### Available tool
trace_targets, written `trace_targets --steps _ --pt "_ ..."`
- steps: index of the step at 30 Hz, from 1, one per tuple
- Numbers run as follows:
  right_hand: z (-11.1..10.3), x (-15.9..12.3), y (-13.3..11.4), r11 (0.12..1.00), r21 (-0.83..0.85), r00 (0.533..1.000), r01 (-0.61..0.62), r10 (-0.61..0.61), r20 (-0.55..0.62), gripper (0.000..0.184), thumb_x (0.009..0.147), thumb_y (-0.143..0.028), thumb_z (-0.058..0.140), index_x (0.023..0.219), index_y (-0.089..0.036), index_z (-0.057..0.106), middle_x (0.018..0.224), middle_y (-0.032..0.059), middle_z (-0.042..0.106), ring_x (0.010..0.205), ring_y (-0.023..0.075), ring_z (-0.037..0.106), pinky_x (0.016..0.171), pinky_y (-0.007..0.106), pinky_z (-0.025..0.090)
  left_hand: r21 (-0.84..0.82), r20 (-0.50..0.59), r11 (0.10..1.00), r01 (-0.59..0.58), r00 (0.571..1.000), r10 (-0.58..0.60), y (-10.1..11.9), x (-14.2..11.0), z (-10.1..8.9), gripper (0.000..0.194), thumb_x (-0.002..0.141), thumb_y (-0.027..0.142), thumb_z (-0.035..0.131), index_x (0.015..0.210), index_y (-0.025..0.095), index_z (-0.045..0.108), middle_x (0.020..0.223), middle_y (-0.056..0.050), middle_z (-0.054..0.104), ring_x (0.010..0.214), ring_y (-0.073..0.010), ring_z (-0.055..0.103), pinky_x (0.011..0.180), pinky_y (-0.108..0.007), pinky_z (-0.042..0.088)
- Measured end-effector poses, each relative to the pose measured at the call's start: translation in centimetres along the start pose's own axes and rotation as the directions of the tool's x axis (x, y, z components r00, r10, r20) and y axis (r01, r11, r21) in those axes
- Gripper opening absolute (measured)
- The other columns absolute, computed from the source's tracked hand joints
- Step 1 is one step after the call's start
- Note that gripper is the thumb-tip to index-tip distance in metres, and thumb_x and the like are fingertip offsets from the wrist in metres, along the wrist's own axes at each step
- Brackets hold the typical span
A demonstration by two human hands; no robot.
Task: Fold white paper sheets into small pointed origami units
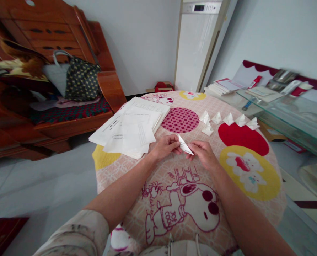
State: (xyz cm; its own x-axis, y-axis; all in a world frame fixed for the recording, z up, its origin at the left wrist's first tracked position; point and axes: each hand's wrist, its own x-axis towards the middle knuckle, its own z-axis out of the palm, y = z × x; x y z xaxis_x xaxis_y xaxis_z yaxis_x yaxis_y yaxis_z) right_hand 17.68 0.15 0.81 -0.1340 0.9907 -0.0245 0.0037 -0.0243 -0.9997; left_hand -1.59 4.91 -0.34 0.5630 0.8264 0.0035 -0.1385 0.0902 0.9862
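Between my two hands is a small folded paper triangle with printed text on it. My left hand pinches its upper left side, and my right hand pinches its lower right corner. Both hands are above the patterned tablecloth. Beyond my right hand stand several white folded paper pieces in a row, with one more folded piece in front of the row's left end. To the left of my left hand lies a stack of printed paper sheets.
A glass shelf with bowls, papers and a cup is close to the table's right side. At left stands a wooden bench bearing a dark patterned bag. A tall white cabinet unit stands behind the table.
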Motion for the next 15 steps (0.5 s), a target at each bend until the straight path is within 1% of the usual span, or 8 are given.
trace_targets --steps 6,15 --pt "-0.05 0.03 0.29 0.999 0.03 1.0 -0.016 0.016 0.02 0.037 0.077 -0.052 0.074 0.076 -0.015 0.071 0.07 0.0052 0.072 0.053 0.0142 0.064 0.044 0.023 0.047 0.004 -0.005 1.0 -0.003 1.0 0.003 -0.09 0.06 -0.12 0.023 0.085 0.032 0.072 0.084 0.012 0.06 0.072 -0.004 0.07 0.066 -0.0124 0.068 0.062 -0.022 0.055" --pt "0.06 -0.08 0.11 0.999 0.014 0.999 -0.04 0.04 0.029 0.041 0.078 -0.056 0.071 0.074 -0.015 0.069 0.07 0.0064 0.072 0.052 0.0134 0.063 0.045 0.022 0.047 0.06 -0.022 0.997 -0.041 0.999 0.043 -0.27 0.02 -0.24 0.019 0.087 0.029 0.068 0.085 0.011 0.061 0.074 -0.005 0.07 0.067 -0.0128 0.069 0.064 -0.022 0.055"
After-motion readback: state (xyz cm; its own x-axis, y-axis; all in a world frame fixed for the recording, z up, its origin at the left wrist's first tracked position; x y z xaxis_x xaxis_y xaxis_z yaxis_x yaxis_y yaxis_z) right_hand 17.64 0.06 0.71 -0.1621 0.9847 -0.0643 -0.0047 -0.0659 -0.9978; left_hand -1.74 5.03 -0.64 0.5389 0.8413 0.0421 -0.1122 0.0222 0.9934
